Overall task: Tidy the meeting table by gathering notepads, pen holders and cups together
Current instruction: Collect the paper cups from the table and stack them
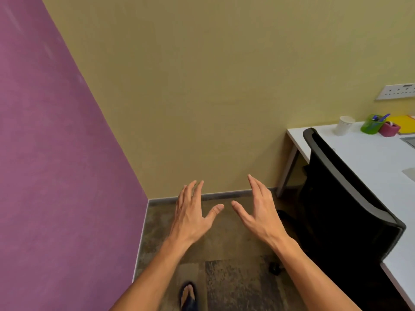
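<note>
Both arms reach forward over the floor near the room corner: the left hand [193, 209] and right hand [258, 209] are spread wide, fingers straight, holding nothing. Far right, on the white rectangular table [359, 158], stand a white paper cup [344, 125], a green mesh pen holder [372, 124], a maroon square pot [389, 129] and a yellow notepad [402, 122], close together. A black mesh office chair [341, 198] sits against the table. No writing is legible.

Open floor [224, 232] toward the corner; black chair [341, 198] blocking the white table [368, 158] edge at right.
</note>
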Tool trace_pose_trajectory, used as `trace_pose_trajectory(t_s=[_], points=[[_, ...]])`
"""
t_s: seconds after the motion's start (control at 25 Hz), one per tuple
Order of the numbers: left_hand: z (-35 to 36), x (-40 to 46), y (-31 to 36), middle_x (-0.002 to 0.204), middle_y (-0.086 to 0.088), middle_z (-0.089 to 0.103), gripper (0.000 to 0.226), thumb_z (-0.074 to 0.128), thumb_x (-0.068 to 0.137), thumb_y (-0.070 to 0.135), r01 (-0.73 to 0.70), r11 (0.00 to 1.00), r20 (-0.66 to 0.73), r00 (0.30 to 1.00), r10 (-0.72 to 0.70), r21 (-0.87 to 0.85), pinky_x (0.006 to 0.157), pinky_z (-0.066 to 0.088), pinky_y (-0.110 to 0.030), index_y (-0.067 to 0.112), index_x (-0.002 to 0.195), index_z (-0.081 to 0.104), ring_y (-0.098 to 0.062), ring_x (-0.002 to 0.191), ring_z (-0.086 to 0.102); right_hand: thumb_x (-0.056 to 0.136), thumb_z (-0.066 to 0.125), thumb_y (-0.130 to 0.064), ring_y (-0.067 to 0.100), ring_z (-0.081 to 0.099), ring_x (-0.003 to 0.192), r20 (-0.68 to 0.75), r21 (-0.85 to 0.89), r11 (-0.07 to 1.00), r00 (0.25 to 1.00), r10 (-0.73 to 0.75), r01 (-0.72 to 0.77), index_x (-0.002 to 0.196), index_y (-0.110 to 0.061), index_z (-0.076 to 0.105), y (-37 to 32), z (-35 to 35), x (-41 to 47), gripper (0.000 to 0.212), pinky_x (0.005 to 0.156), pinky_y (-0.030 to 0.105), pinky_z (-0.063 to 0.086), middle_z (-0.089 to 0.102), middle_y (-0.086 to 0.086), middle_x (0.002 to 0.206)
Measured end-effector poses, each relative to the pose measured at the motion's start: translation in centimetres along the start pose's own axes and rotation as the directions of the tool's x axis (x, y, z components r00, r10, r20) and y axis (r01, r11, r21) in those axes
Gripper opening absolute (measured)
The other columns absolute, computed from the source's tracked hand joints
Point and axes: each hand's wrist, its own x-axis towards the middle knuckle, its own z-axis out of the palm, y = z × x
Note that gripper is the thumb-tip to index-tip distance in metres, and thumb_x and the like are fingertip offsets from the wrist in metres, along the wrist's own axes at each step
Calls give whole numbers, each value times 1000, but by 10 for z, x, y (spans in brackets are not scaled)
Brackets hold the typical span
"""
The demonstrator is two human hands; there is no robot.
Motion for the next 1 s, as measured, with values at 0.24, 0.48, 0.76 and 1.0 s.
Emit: trace_pose_trajectory(t_s=[0.24,0.48,0.76,1.0], points=[[-1,150,-23,162,1,16,93,40,84,77,-212,977,89,973,214,-31,120,24,-44,23,156,18,-19,150,14,91,54,-63,10,21,147,-178,-40,987,973,144,-153,158,-25,17,5,26,100,86,118,27,19,29,-1,160],[4,256,-5,161,2,18,95,36,82,83,-384,919,160,905,394,-93,119,27,-44,25,155,18,-18,149,16,91,51,-67,1,16,146,-307,-72,960,922,235,-269,159,-29,14,11,16,157,86,117,25,16,25,-6,161],[63,352,68,160,4,16,98,30,78,89,-475,864,160,852,499,-166,117,30,-44,30,155,17,-17,148,18,89,51,-69,7,15,150,-427,-69,927,851,307,-369,158,-35,11,73,-52,228,87,119,30,17,19,-10,164],[119,422,160,160,3,17,102,27,76,91,-517,834,193,813,549,-193,119,28,-46,27,155,17,-17,149,16,92,59,-58,13,21,149,-460,67,908,795,396,-414,158,-30,15,158,-126,288,85,118,34,25,22,-8,164]])
